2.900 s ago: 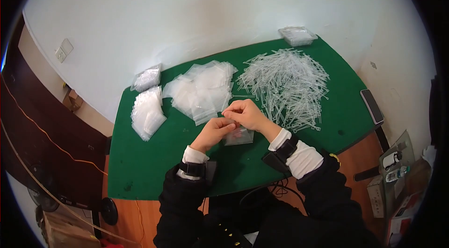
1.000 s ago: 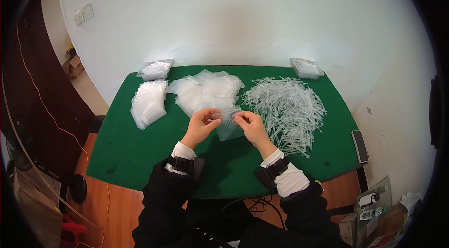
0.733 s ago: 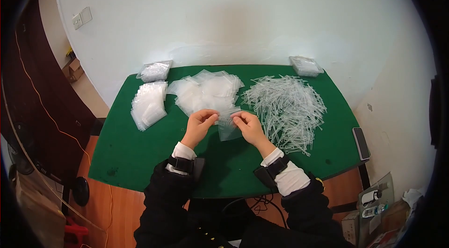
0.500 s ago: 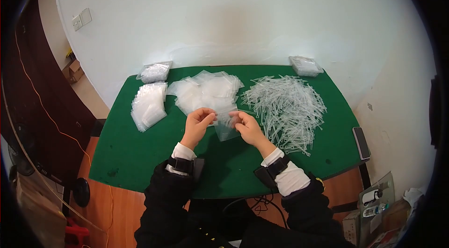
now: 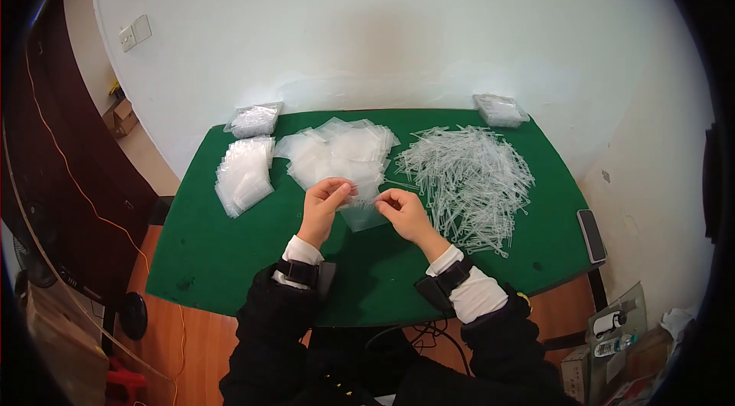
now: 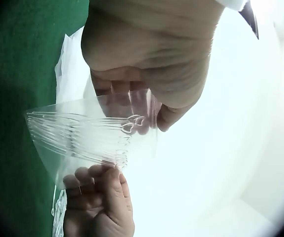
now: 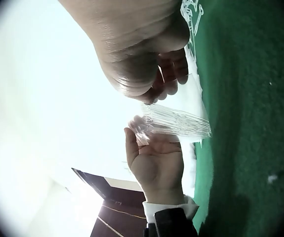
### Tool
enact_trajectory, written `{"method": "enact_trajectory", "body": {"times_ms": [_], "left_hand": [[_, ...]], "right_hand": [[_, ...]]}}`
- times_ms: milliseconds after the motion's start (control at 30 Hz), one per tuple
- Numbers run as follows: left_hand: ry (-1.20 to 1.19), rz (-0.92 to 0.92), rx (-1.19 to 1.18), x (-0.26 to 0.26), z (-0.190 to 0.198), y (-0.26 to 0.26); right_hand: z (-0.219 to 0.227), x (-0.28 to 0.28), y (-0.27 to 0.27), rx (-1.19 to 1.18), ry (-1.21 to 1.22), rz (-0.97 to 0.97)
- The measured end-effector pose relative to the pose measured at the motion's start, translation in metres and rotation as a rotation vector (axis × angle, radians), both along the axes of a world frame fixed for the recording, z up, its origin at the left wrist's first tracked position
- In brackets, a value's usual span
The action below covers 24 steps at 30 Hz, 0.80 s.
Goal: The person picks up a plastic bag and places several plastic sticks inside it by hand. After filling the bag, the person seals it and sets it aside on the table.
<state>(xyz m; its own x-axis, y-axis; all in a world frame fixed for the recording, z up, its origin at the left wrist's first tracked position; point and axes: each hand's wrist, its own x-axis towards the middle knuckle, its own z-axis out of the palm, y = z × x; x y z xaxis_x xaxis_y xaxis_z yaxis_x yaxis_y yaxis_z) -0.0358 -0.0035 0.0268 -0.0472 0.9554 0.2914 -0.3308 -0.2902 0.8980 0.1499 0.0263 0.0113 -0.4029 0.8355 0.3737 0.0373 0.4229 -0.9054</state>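
Note:
A small clear plastic bag [image 5: 360, 217] hangs between my two hands, in front of the heap of bags. Inside it a row of thin clear plastic sticks [image 6: 72, 136] with looped ends lies side by side. My left hand [image 5: 320, 211] holds the bag at its left side, with fingers behind the film and the thumb at the edge in the left wrist view. On the other side my right hand [image 5: 408, 215] pinches the bag between thumb and forefinger, close to the looped ends. The right wrist view shows the sticks [image 7: 179, 123] fanned out through the film.
Flat empty bags [image 5: 337, 146] lie heaped behind the hands, with filled bags [image 5: 243, 176] overlapping at left. A large pile of loose sticks [image 5: 471, 184] is at right. Packed bundles stand at the back left [image 5: 254, 120] and back right [image 5: 501, 110]. A phone [image 5: 590, 235] lies at the right edge.
The hands were together low over the bag at first; they have risen and parted. Over the last half second the bag shifted slightly left and the right fingers moved to its edge.

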Motion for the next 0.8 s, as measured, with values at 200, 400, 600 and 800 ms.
{"method": "enact_trajectory", "body": {"times_ms": [200, 400, 600, 800], "left_hand": [[0.083, -0.052, -0.052, -0.008, -0.011, 0.006], [-0.077, -0.115, -0.15, 0.002, 0.009, -0.005], [0.14, -0.203, -0.109, 0.002, 0.0, -0.003], [0.274, -0.265, -0.074, 0.003, -0.002, -0.003]], "right_hand": [[-0.003, -0.002, 0.0, 0.025, -0.027, -0.02], [0.001, -0.002, -0.004, 0.037, 0.004, -0.035], [-0.002, -0.001, -0.001, 0.014, 0.039, -0.018], [-0.002, -0.002, 0.0, -0.059, 0.138, 0.01]]}}
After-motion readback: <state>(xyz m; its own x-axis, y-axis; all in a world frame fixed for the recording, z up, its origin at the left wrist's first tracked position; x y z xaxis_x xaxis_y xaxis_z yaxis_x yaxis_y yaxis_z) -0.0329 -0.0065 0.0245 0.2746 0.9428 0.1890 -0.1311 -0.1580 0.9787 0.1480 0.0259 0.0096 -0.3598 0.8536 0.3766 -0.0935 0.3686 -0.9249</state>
